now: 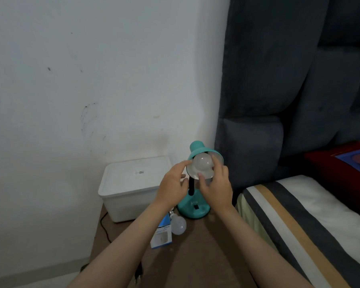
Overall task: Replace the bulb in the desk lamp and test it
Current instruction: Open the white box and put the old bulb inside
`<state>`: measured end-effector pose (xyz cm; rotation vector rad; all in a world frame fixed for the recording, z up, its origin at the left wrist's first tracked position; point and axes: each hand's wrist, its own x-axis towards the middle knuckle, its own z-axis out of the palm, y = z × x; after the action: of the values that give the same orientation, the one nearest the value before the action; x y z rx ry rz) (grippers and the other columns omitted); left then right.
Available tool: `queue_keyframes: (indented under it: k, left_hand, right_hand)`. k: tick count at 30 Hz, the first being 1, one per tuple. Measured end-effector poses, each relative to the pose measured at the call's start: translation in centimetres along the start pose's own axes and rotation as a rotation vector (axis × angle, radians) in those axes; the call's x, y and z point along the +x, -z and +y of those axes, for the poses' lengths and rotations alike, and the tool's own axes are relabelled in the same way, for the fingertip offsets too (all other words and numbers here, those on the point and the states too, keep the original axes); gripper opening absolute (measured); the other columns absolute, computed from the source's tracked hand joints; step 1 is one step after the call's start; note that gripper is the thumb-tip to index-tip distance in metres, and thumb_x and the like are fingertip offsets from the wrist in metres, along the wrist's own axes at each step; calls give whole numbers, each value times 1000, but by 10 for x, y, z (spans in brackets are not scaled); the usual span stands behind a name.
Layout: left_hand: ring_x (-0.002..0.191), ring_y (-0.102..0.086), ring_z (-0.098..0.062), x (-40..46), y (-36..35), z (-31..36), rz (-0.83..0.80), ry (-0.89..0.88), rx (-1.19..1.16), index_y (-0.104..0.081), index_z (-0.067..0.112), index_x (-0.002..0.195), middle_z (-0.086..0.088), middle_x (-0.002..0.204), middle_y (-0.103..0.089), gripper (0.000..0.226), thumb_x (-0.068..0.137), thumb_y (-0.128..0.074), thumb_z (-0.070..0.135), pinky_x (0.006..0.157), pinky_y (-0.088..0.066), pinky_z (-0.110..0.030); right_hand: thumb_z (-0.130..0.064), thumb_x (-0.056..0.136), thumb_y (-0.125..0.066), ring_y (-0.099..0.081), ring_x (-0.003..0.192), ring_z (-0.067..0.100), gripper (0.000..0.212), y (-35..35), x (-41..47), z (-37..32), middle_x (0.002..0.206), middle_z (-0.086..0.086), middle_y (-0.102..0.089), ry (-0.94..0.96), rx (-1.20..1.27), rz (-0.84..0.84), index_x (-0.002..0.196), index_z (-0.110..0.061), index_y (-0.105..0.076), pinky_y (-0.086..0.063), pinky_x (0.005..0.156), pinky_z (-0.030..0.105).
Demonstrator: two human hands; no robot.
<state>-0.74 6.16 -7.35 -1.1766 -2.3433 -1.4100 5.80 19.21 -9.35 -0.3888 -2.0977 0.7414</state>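
On the bedside table, one teal lamp [195, 206], two bulbs, one [203, 163] gripped by both hands [175, 183] [215, 183], one [178, 225] lying loose.

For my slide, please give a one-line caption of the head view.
Both hands, left hand and right hand, at the bulb in the teal desk lamp; a second bulb lies beside a box.

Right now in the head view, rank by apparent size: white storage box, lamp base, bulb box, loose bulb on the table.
1. White storage box
2. Lamp base, partly hidden by the hands
3. Bulb box, partly behind the left forearm, so its rank against the base is unsure
4. Loose bulb
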Motion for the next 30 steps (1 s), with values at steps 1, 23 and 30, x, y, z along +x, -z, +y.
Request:
queue_keyframes:
  k: [1,23,30]
  left_hand:
    - [98,-60,-10,-7,2,0,-10,39,-12,-46,25,130,6,127,-53,50,86,-52,2,85,-49,-17]
    - [131,-33,-27,-69,135,-141,282,614,195,-32,13,139,-10,139,-34,88,72,-72,53,109,-34,-41]
    - [130,-38,-21,-65,132,-156,236,548,149,-32,10,142,-9,141,-35,87,74,-74,45,106,-29,-28]
  right_hand:
    - [-24,83,-67,-57,81,19,58,-1,-7,-1,107,11,-50,2,11,20,134,-12,-42,-48,56,30]
    - [-70,54,-73,-28,137,28,111,-125,13,-21,148,10,-25,-194,-8,-620,144,-23,-27,-30,111,42]
    - [-59,58,-79,-31,135,19,112,-132,12,-15,148,6,-32,-189,112,-643,145,-13,-26,-27,109,30]
